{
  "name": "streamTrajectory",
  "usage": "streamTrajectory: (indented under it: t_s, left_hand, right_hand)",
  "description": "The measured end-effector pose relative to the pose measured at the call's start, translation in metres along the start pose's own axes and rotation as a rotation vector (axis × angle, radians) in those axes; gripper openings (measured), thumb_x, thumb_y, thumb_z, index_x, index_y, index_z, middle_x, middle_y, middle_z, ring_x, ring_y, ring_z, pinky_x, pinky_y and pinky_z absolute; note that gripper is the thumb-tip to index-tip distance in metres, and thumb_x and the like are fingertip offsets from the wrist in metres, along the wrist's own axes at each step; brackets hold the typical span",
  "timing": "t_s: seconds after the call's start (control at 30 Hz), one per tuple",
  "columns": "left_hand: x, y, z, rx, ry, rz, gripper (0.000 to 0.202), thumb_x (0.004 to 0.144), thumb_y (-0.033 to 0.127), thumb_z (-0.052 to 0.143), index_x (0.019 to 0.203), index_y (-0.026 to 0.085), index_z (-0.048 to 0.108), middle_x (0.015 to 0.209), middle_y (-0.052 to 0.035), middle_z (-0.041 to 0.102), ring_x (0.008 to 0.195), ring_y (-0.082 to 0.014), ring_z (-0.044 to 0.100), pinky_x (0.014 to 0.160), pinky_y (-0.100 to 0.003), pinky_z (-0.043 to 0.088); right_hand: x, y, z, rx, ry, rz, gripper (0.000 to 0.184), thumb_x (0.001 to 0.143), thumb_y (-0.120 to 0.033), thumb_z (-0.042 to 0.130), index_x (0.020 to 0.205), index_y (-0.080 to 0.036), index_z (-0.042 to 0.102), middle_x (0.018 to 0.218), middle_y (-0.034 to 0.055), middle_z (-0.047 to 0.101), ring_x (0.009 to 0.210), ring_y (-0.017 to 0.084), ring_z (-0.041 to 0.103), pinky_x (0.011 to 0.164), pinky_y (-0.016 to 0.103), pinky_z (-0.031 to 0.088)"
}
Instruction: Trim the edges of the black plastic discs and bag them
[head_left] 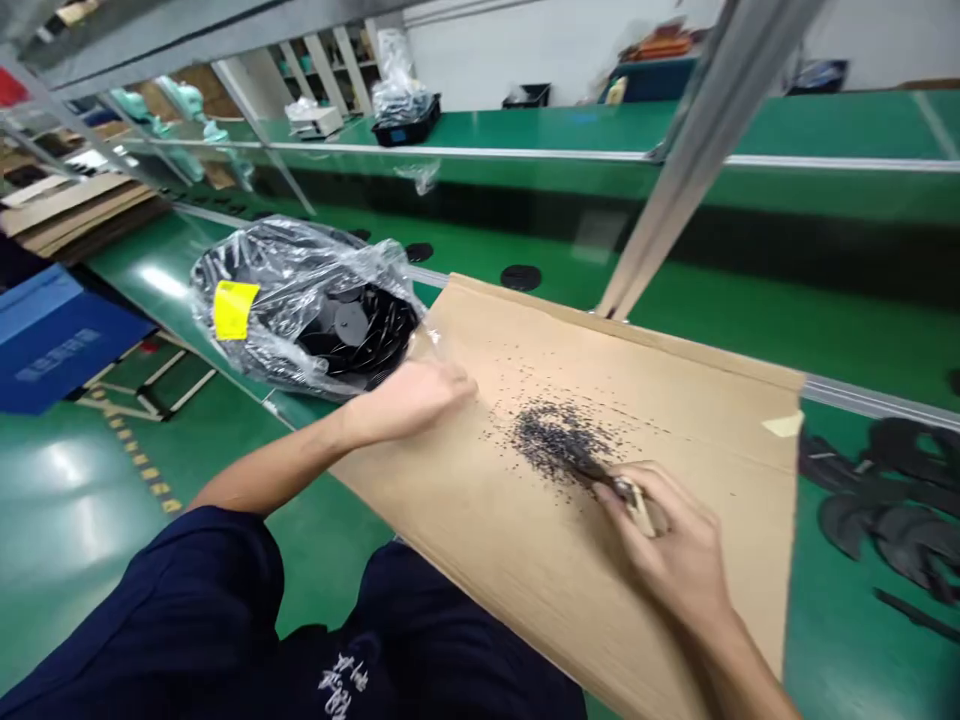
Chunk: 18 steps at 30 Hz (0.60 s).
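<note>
A long green workbench (pixel 862 340) runs through a factory room, with shelves (pixel 322 70) and a black tray (pixel 405 120) along a second bench behind. A cardboard sheet (pixel 487 530) lies across the near bench, and a heap of tiny black crumbs (pixel 559 440) sits at its middle, thinning to a loose scatter on all sides. The person's right hand (pixel 664 540) is closed around the pale handle of a small brush (pixel 637 505) (its tip is buried in the heap, so the bristles cannot be made out), pinching it between thumb and fingers and holding it low and slanted against the cardboard. The left hand (pixel 409 400) lies open and palm down, gripping nothing, its fingers flat on the sheet's far corner and steadying the cardboard well clear of the crumbs. Just beside that hand sits a clear plastic bag (pixel 300 300) of round black parts, marked by a yellow label (pixel 235 310). More black parts (pixel 892 510) lie on the green surface past the sheet's right edge.
</note>
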<state>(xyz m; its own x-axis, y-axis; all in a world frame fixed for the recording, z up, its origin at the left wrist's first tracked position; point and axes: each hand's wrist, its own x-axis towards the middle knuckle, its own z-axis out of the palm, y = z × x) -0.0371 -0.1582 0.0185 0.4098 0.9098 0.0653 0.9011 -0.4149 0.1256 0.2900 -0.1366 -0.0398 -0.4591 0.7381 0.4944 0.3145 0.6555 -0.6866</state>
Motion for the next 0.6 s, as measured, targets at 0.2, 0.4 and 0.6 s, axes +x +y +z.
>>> streamTrajectory:
  t_s: [0.2, 0.4, 0.6]
  left_hand:
    - [-0.049, -0.051, -0.008, 0.442, -0.227, -0.404, 0.018, 0.088, 0.006, 0.056, 0.104, 0.011, 0.062, 0.089, -0.0137, 0.068, 0.087, -0.0271, 0.067, 0.071, -0.032, 0.050]
    - [-0.051, -0.047, -0.008, 0.017, 0.110, -0.251, 0.008, 0.092, 0.024, 0.063, 0.094, 0.016, 0.059, 0.090, -0.0067, 0.064, 0.080, -0.0194, 0.064, 0.069, -0.028, 0.051]
    - [0.003, 0.006, 0.020, -0.947, 0.271, -0.038, 0.034, 0.091, 0.026, 0.066, 0.122, 0.015, 0.058, 0.099, -0.0063, 0.070, 0.077, -0.0126, 0.069, 0.066, -0.021, 0.058]
  right_hand:
    - [0.015, -0.004, 0.004, 0.016, 0.172, 0.345, 0.024, 0.085, -0.049, 0.072, 0.090, -0.025, 0.068, 0.081, 0.0025, 0.068, 0.069, 0.021, 0.062, 0.062, 0.033, 0.049]
    - [0.030, -0.018, 0.009, 0.106, 0.096, 0.462, 0.032, 0.080, -0.053, 0.076, 0.079, -0.023, 0.065, 0.066, -0.0014, 0.055, 0.060, 0.016, 0.049, 0.055, 0.029, 0.041]
    - [0.030, -0.022, 0.031, 0.468, 0.028, 0.606, 0.038, 0.076, -0.055, 0.079, 0.083, -0.021, 0.067, 0.077, 0.0011, 0.064, 0.068, 0.017, 0.056, 0.065, 0.030, 0.048]
